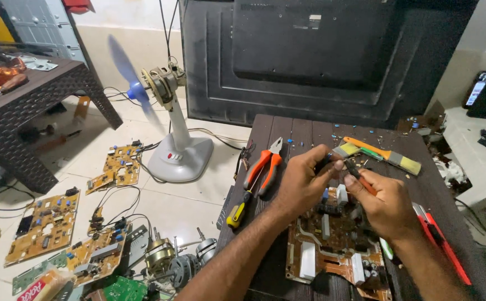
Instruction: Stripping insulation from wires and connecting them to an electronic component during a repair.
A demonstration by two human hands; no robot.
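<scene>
— Hands?
— My left hand [301, 181] pinches a small black part [324, 163]; my right hand [385, 203] is clamped on an orange-handled tool [360, 175].
— Where?
— Both just above the brown circuit board [332, 248] on the dark worktop [287, 131]; orange pliers [265, 164] lie left.

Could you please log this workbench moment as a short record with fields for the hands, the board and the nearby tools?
left hand: left hand pinches a small dark part above the board
right hand: right hand grips a thin orange-handled tool, tip toward the left fingers
board: brown circuit board lies on the dark table beneath both hands
nearby tools: orange pliers, yellow screwdriver, two brushes
floor: more circuit boards, a spinning fan
</scene>
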